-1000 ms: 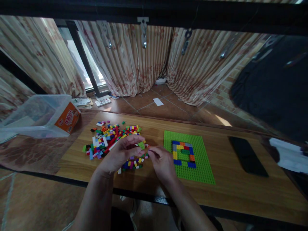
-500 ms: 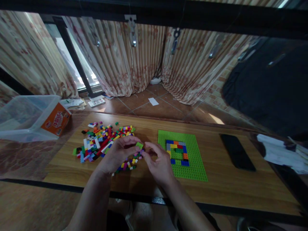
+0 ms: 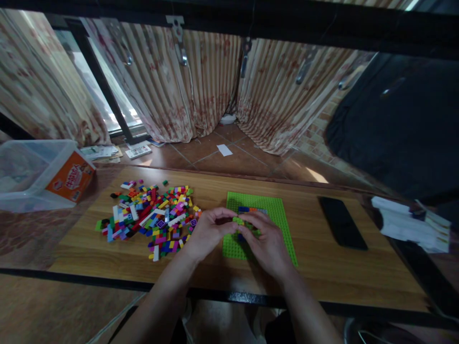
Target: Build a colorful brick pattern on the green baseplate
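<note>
My left hand (image 3: 212, 232) and my right hand (image 3: 267, 241) meet over the left half of a green studded baseplate (image 3: 263, 198). Between their fingertips is a small lime-green toy brick (image 3: 238, 220), pinched from both sides. Beneath my hands, a built shape of coloured bricks (image 3: 244, 209) sits on the baseplate; only its blue, orange and grey far edge shows clearly, the rest being covered by my fingers. To the left of my left hand spreads a pile of loose toy bricks (image 3: 154, 212) in many colours.
A clear plastic box (image 3: 32, 167) with an orange label stands at the table's left end. Right of the baseplate lies a black phone (image 3: 342, 222), with white papers (image 3: 405, 222) beyond it. The wooden table (image 3: 114, 265) has a dark front edge.
Both hands have moved right, from beside the loose pile to over the baseplate, carrying the lime-green brick. The camera view has shifted slightly to the right.
</note>
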A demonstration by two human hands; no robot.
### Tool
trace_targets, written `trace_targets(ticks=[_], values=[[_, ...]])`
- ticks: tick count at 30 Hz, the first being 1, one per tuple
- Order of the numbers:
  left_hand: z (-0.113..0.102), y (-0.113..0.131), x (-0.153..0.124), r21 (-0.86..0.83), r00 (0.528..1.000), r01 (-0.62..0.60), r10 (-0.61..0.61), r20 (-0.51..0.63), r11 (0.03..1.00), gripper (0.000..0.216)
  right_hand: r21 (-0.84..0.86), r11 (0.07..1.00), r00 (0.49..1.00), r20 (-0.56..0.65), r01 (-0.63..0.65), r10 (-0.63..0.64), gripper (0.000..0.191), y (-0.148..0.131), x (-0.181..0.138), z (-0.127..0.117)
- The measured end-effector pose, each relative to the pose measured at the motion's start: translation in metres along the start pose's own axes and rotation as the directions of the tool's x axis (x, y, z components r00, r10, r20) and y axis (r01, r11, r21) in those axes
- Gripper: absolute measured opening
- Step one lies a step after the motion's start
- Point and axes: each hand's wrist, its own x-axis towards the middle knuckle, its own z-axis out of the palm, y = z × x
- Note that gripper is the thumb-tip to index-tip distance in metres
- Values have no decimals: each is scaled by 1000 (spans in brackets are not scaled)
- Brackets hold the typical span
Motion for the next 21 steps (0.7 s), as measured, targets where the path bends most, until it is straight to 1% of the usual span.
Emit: trace_targets(ticks=[2, 5, 7, 10, 14, 21], values=[[7, -7, 5, 88, 999, -42, 45, -25, 995, 24, -101, 995, 999, -35, -21, 17, 20, 14, -1, -8], [11, -15, 10, 281, 990, -83, 111, -84, 956, 18, -232, 971, 994, -99, -62, 40, 17, 35, -1, -16], [10, -19, 12, 385, 987, -89, 132, -87, 919, 15, -271, 960, 992, -116, -69, 39, 16, 46, -1, -19], [9, -20, 13, 487, 990, -82, 126, -59, 870, 17, -285, 957, 996, -87, -54, 30, 17, 56, -1, -17], [12, -16, 11, 568, 995, -45, 90, -51, 822, 24, -296, 953, 997, -67, -56, 37, 18, 59, -1, -10], [15, -16, 11, 611, 996, -53, 85, -22, 790, 24, -309, 949, 992, -124, -69, 32, 20, 60, -1, -2]])
